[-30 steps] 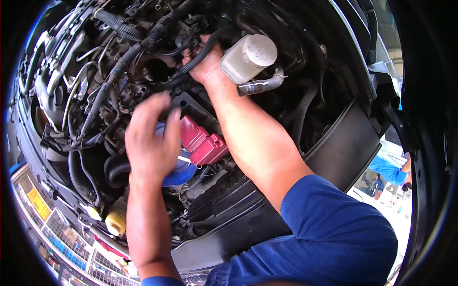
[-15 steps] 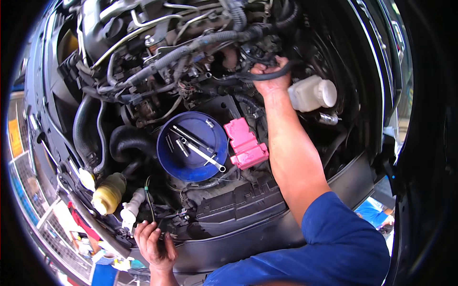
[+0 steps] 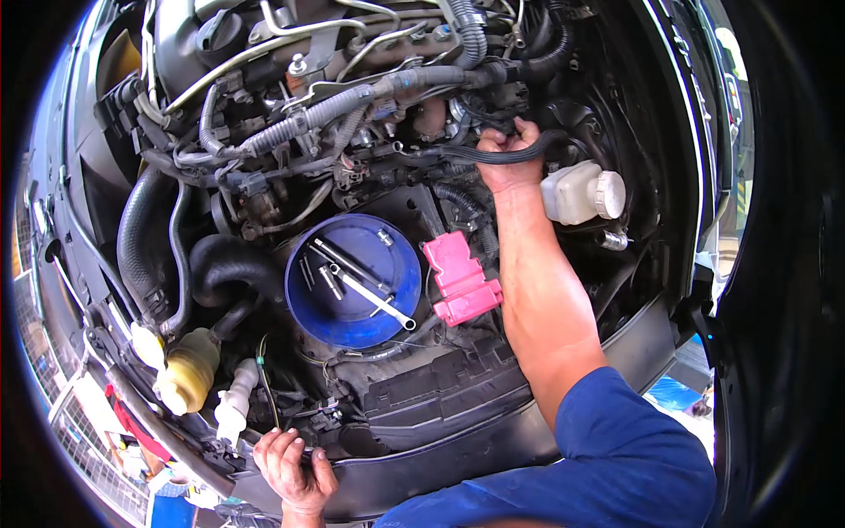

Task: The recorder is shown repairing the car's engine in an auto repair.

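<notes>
Reaching under black hose (image 3: 493, 156) with right hand (image 3: 512, 179), curling left hand (image 3: 295, 475) at panel (image 3: 427, 464).
Leaving both grips unclear; perhaps risking hose snags by tugging.

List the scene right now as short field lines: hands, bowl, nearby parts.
Left hand: at the black front panel, fingers curled at its edge
Right hand: black hose crossing over it; its grip is unclear
Blue bowl: holds a silver wrench and other metal pieces
Right of bowl: pink-red cover
Right of right wrist: white reservoir
Lower left: yellow reservoir
</notes>
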`<state>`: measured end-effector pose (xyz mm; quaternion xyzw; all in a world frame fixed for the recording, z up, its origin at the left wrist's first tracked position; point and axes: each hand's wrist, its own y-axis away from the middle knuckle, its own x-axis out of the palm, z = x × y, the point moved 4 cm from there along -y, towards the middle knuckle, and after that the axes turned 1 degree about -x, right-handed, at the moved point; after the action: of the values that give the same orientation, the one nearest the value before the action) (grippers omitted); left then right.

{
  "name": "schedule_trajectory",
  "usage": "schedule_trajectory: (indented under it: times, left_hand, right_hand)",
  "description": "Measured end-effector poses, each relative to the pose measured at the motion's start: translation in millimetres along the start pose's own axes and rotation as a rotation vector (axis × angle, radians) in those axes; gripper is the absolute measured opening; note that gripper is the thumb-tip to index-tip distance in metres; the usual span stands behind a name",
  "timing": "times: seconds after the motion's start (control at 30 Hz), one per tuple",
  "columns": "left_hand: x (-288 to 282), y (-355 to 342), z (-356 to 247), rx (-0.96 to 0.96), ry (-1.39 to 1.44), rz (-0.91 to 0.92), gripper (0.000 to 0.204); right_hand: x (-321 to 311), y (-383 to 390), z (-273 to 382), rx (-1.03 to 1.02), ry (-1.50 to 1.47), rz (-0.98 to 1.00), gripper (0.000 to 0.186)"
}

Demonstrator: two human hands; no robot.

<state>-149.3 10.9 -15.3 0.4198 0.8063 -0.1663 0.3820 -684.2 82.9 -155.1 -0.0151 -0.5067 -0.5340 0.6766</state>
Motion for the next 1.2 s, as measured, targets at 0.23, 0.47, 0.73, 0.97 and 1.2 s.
schedule_trajectory:
  times: [0.23, 0.47, 0.73, 0.97, 1.2]
  left_hand:
    - [4.3, 0.8, -1.2, 0.0, -0.003, -0.036, 0.029]
    - [5.3, -0.9, -7.9, -0.044, -0.09, -0.009, 0.027]
    - [14.6, -8.4, -11.0, -0.04, -0.086, -0.007, 0.027]
    - [4.7, -7.3, -8.0, 0.0, -0.081, -0.052, 0.029]
    - [3.9, -9.4, -4.4, -0.047, -0.041, -0.038, 0.031]
  right_hand:
    - [-11.6, -7.8, -1.0, -0.038, -0.119, -0.005, 0.018]
    - [4.3, -0.7, -17.9, 0.058, -0.18, -0.113, 0.022]
    - [-11.2, -9.0, -0.5, 0.058, -0.195, -0.028, 0.027]
    - [3.3, -2.3, -6.6, 0.049, -0.064, 0.027, 0.02]
    - [0.7, -2.4, 1.1, 0.047, -0.019, 0.019, 0.023]
